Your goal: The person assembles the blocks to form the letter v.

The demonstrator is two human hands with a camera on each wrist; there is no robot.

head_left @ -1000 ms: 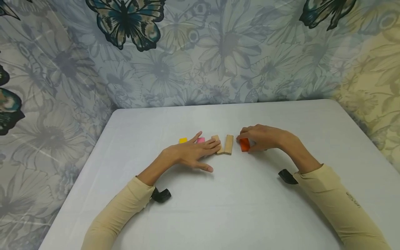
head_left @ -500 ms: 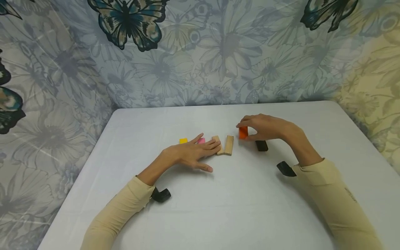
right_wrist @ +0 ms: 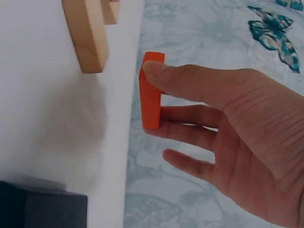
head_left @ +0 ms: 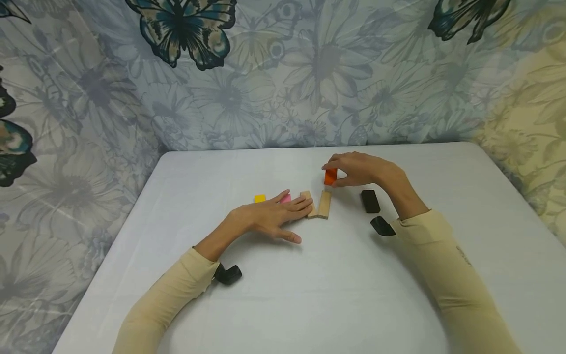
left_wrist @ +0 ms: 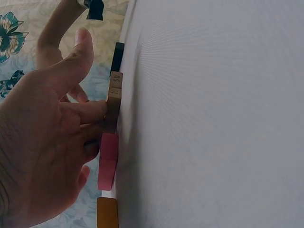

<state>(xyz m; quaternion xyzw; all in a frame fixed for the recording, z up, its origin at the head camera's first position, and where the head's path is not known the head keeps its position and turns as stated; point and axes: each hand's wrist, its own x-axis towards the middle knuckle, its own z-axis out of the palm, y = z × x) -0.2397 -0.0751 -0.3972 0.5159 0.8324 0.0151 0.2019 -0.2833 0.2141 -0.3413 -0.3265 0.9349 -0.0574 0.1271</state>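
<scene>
Right hand (head_left: 360,168) pinches orange block (head_left: 330,177) — carrying, apparently; left hand (head_left: 270,217), fingers spread, touches wood block (head_left: 305,194). Next likely wants steady lowering.

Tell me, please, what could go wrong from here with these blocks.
The right hand pinches the orange block between thumb and fingertips, so it might slip and drop. In the head view it appears near the far end of the right wooden block, and could bump it. The left hand touches the left wooden block and might nudge it.
</scene>
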